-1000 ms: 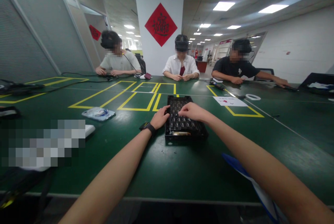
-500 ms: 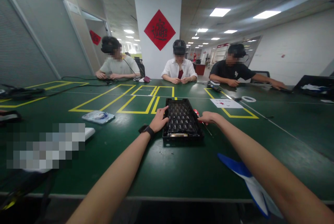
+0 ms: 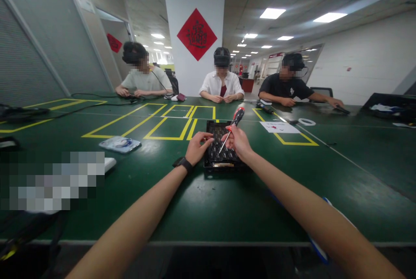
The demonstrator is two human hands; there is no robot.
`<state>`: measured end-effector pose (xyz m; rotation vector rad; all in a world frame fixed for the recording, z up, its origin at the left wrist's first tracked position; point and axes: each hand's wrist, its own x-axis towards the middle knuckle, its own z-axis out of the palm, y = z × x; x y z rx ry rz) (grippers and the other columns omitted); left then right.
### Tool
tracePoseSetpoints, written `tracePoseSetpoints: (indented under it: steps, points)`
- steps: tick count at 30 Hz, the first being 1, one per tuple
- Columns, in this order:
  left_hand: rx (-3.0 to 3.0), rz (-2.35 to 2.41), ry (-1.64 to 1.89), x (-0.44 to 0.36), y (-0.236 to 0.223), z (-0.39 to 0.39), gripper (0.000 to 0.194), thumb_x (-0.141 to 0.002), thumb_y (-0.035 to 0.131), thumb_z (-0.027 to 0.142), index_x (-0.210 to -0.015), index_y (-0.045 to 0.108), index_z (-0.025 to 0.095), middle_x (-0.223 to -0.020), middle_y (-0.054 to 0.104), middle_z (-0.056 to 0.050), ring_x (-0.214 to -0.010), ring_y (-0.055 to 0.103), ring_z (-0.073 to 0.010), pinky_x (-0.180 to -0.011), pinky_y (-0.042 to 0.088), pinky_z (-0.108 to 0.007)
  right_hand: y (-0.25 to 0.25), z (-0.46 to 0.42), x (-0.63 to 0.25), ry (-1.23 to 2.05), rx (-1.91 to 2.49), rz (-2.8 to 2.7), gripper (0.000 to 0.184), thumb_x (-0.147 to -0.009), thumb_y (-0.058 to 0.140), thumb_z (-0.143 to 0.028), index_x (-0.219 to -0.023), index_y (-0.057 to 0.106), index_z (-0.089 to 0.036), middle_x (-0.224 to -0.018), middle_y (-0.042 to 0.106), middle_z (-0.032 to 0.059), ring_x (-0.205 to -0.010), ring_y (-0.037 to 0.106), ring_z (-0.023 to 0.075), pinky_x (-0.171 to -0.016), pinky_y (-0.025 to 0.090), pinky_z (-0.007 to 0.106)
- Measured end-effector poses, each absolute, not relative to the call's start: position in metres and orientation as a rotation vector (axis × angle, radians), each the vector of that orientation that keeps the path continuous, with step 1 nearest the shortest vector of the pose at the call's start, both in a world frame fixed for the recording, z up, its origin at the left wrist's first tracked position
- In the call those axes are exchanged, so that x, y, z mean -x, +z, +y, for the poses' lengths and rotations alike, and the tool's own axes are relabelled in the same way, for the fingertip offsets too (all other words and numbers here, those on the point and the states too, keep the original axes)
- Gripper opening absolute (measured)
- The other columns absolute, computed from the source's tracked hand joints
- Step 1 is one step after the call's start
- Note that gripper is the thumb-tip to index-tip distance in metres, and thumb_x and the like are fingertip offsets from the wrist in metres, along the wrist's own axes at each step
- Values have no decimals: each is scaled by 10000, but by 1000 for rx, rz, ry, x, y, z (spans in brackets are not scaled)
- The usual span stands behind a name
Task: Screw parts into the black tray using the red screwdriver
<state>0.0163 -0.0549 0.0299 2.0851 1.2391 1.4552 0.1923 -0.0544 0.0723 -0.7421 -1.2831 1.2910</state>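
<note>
Over the black tray, your right hand grips the screwdriver, apparently aligning it. Your left hand has an unclear grip; placing the tip likely calls for steadiness.

Arms ext. fwd | L hand: fingers bent, thumb apart | R hand: pinch grip

In our right hand we hold a screwdriver by its red-and-black handle, tilted, its shaft pointing down over the black tray beneath our hands; we cannot tell whether the tip touches. Our left hand rests at the tray's left edge, thumb and fingers parted. Left of it, a patterned flat case lies on the green table. Beyond our hands, three people sit.
</note>
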Motion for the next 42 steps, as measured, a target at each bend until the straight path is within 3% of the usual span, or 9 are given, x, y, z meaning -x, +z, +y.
tracePoseSetpoints:
  steps: [2, 3, 7, 11, 15, 21, 28, 35, 42]
  points:
    - [-1991, 1146, 1340, -19, 35, -69, 323, -794, 521, 423, -882, 636, 134, -717, 617, -29, -632, 551, -126, -655, 461, -271, 66, -66, -185, 1255, 684, -1280, 377, -819, 420, -558, -949, 406, -204, -566, 600, -17, -350, 496, 83, -334, 337, 159]
    - [-1991, 1098, 1299, -20, 36, -74, 317, -763, 566, 427, -832, 645, 128, -701, 625, -28, -629, 552, -123, -642, 454, -259, 64, -71, -183, 1239, 660, -1284, 379, -813, 430, -561, -953, 402, -210, -569, 598, -24, -354, 505, 85, -338, 344, 159]
    - [-1980, 1015, 1184, -21, 38, -85, 321, -654, 687, 407, -792, 658, 118, -704, 652, -34, -644, 564, -122, -630, 447, -239, 61, -86, -183, 1184, 558, -1279, 346, -826, 429, -534, -971, 393, -223, -606, 599, -34, -398, 542, 91, -388, 404, 181]
    - [-2005, 1000, 1124, -18, 42, -84, 298, -687, 664, 384, -824, 673, 119, -749, 674, -49, -652, 572, -125, -634, 449, -245, 59, -91, -188, 1185, 480, -1295, 345, -862, 379, -500, -1044, 420, -210, -681, 619, -7, -470, 575, 100, -473, 464, 226]
    - [-2081, 884, 1048, -15, 47, -83, 260, -771, 581, 355, -833, 679, 122, -810, 687, -63, -751, 595, -148, -727, 450, -270, 58, -89, -189, 1236, 488, -1352, 357, -856, 419, -461, -1089, 444, -191, -719, 623, 3, -485, 576, 95, -481, 448, 222]
    - [-2033, 969, 1078, -18, 43, -84, 323, -666, 677, 403, -802, 652, 111, -674, 626, -18, -574, 503, -91, -561, 395, -213, 59, -91, -188, 1183, 511, -1405, 343, -842, 447, -456, -1080, 445, -209, -725, 610, -16, -472, 554, 75, -491, 441, 213]
    - [-2009, 844, 968, -21, 45, -88, 314, -762, 579, 393, -855, 664, 106, -767, 657, -58, -678, 559, -131, -659, 436, -255, 59, -92, -189, 1247, 529, -1429, 383, -846, 420, -478, -1137, 444, -230, -752, 614, -9, -473, 540, 74, -507, 449, 227]
    - [-1940, 932, 1107, -25, 39, -85, 302, -674, 671, 392, -769, 604, 113, -611, 565, 18, -522, 452, -65, -526, 360, -194, 57, -91, -188, 1210, 496, -1447, 316, -856, 430, -436, -1092, 437, -226, -733, 598, -25, -487, 545, 69, -521, 450, 213]
    - [-1988, 820, 987, -22, 42, -85, 287, -777, 556, 386, -821, 635, 114, -748, 635, -34, -666, 544, -112, -649, 420, -233, 57, -88, -189, 1288, 490, -1407, 326, -854, 424, -440, -1101, 423, -227, -716, 593, -31, -465, 541, 78, -497, 468, 228]
